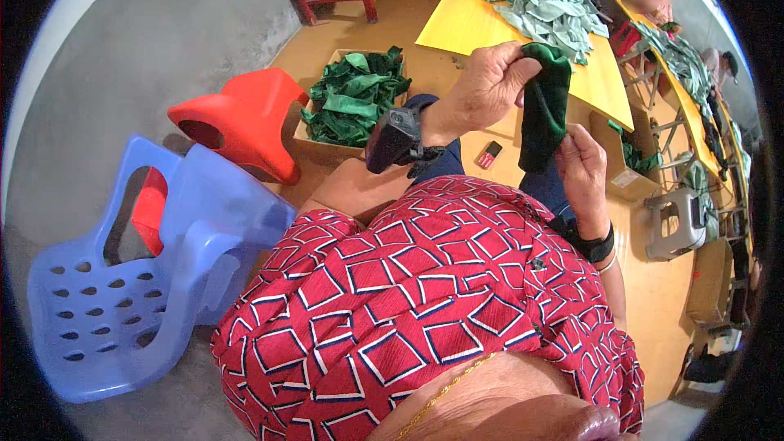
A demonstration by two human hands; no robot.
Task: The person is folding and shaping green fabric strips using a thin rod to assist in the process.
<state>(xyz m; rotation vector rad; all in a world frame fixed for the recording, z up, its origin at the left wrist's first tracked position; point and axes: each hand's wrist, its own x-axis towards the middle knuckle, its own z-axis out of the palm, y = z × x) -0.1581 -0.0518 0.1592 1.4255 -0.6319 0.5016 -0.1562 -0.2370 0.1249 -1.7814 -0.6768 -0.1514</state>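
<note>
Head view — green cloth (544, 110), lengthwise near-upright

One left hand (486, 86), one right hand (584, 167) and one dark green cloth (545, 106) are seen. One blue chair (220, 200) and one grey stool (692, 220) are counted, with at least two yellow surfaces (461, 12), two pale heaps (539, 0) and three boxes (633, 184).

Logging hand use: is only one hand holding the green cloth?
No: the left hand holds the cloth near its top, the right hand lower down.
</note>
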